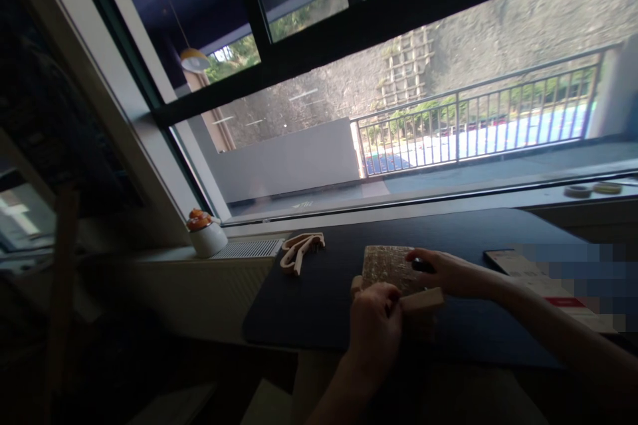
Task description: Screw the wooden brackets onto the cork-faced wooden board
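Note:
On the dark table in front of me lies a brownish package (386, 265) in shiny, crinkled clear wrap. My left hand (376, 319) is closed at its near side, fingers bent round the end of a pale wooden piece (423, 302) that points right. Another bit of pale wood (356, 285) shows just behind that hand. My right hand (448, 272) reaches in from the right, its curled fingertips gripping the package's right end. A dark patch shows between those fingers; whether it is an object or a gap, I cannot tell.
Curved pale wooden parts (302, 252) lie at the table's left. Papers and a dark-edged item (503, 259) are at the right. A white pot (207, 238) stands on the sill, tape rolls (578, 191) at its far right. The window borders the dark table (299, 315).

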### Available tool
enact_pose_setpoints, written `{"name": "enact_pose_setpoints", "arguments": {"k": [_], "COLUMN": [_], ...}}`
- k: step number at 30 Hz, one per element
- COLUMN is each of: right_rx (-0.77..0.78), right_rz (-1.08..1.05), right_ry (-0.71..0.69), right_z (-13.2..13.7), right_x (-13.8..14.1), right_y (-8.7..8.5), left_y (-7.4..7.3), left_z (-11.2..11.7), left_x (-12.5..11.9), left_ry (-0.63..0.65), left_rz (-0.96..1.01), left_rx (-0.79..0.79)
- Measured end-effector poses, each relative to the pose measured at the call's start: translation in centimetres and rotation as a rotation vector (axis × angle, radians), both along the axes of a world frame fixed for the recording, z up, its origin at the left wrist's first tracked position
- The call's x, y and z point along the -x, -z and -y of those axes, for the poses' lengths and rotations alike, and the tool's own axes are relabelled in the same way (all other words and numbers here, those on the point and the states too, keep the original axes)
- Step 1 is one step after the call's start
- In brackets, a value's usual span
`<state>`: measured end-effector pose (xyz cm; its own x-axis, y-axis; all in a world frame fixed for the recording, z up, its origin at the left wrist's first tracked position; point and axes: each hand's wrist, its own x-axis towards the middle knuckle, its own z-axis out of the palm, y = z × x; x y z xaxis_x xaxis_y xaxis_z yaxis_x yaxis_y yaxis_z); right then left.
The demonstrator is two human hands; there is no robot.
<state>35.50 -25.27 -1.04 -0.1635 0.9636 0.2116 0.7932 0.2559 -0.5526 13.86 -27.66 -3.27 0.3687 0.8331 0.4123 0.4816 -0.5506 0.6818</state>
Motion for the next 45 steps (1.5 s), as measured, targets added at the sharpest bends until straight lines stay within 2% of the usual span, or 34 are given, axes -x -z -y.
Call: {"name": "enact_pose_setpoints", "arguments": {"k": [4, 7, 10, 15, 22, 45], "right_rx": [-0.086, -0.234, -0.270, -0.200, -0.133, -0.095], "right_rz": [-0.058, -0.128, -0.131, -0.266, -0.220, -0.245], "right_ry": [-0.025, -0.044, -0.008, -0.061, -0.090, -0.125], "right_z": [1.1, 2.6, 3.9, 4.2, 4.0, 3.9], "right_x": [0.4, 1.7, 3.2, 4.4, 5.3, 6.2], "right_y": [-4.4, -7.9, -9.4, -8.0, -6.4, -6.2], "left_y": [0.6, 0.6, 0.5, 1.0, 1.1, 1.1], "left_z": [0.2, 0.2, 0.2, 0.1, 0.1, 0.2], "left_x": [-0.3, -0.3, -0.3, -0.4, -0.5, -0.5], "left_ry": [-0.036, -0.042, -0.061, -0.072, -0.095, -0.101], "left_rz": [0.020, 0.012, 0.024, 0.074, 0.071, 0.073], "left_rx": [-0.019, -0.022, 0.009, 0.055, 0.050, 0.046]}}
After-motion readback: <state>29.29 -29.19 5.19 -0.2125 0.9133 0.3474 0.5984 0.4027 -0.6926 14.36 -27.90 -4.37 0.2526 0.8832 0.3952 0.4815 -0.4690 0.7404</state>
